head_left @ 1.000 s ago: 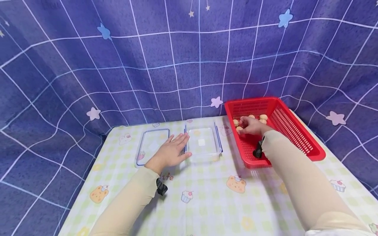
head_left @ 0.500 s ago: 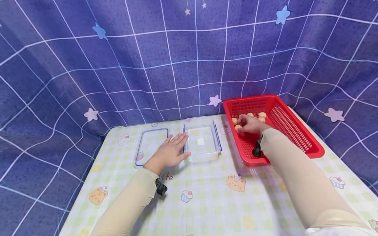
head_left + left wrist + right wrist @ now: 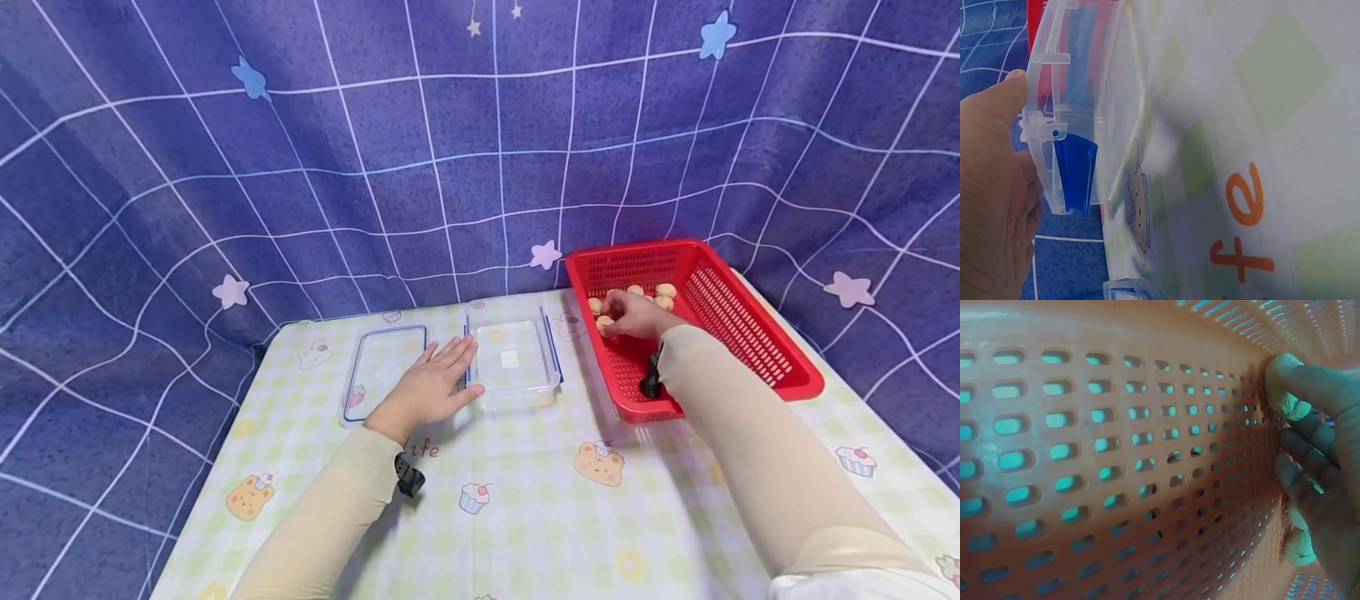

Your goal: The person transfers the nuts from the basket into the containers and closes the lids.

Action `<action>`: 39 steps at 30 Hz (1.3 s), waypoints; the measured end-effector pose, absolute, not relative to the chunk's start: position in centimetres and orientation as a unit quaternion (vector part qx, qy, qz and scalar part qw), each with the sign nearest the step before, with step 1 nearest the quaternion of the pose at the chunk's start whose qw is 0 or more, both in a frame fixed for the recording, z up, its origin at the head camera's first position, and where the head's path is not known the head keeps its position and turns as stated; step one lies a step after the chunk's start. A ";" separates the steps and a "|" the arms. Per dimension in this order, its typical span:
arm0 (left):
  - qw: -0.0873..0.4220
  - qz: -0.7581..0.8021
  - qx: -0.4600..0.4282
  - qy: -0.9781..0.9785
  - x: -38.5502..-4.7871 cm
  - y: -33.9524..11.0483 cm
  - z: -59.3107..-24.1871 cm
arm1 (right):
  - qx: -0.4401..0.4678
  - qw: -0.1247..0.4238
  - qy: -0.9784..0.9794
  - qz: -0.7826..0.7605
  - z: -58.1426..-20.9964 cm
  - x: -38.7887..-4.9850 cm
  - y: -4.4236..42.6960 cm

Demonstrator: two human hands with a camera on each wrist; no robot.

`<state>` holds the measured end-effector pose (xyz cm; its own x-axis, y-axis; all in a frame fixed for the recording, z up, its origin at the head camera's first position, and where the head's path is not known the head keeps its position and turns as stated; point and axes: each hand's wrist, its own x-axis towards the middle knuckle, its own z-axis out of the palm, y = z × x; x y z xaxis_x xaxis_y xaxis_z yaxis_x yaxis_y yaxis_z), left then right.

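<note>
My left hand (image 3: 431, 385) lies with straight, spread fingers at the left rim of a clear plastic food container (image 3: 517, 387) with blue side clips. In the left wrist view, the thumb (image 3: 1013, 87) is by the container's rim. My right hand (image 3: 636, 315) reaches down into a red perforated basket (image 3: 643, 410). Its thumb and fingers pinch a small round pale-yellow ball (image 3: 1285, 394) with creases meeting at one end. More such balls (image 3: 665, 291) sit around that hand at the basket's far left, some partly hidden by it.
Left of the container a clear lid (image 3: 360, 367) with a blue seal lies flat, partly behind my left hand. A patterned cloth (image 3: 540, 517) covers the table. A blue grid-patterned curtain (image 3: 390, 200) hangs close behind.
The view has shifted slightly, so everything sits a little higher and further left. Both hands stay in nearly the same places, the right one still at the balls in the basket.
</note>
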<state>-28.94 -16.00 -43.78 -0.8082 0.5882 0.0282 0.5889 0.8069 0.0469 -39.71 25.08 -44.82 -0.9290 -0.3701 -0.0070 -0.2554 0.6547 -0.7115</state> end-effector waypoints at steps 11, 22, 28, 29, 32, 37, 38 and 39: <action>0.005 -0.027 -0.312 -0.950 -28.6 -15.9 -43.4 | -0.181 0.061 0.926 -0.326 -44.8 -39.9 25.1; 0.013 -0.036 -0.312 -0.949 -28.7 -16.0 -43.8 | -0.195 0.050 0.913 -0.356 -44.4 -39.6 25.3; 0.015 -0.037 -0.312 -0.949 -28.8 -16.1 -44.0 | -0.183 0.059 0.907 -0.376 -44.3 -39.5 25.4; 0.016 -0.037 -0.312 -0.949 -28.8 -16.1 -44.0 | -0.182 0.058 0.906 -0.377 -44.3 -39.6 25.5; 0.011 -0.034 -0.310 -0.950 -28.8 -16.1 -43.9 | -0.181 0.057 0.906 -0.380 -44.2 -39.7 25.6; 0.002 -0.026 -0.306 -0.952 -28.8 -16.0 -43.9 | -0.164 0.054 0.911 -0.374 -44.0 -39.9 25.7; 0.003 -0.026 -0.307 -0.951 -28.8 -16.0 -43.9 | -0.163 0.052 0.912 -0.372 -44.0 -39.9 25.8; 0.002 -0.026 -0.306 -0.952 -28.8 -16.0 -43.8 | -0.162 0.049 0.913 -0.370 -43.9 -40.0 25.8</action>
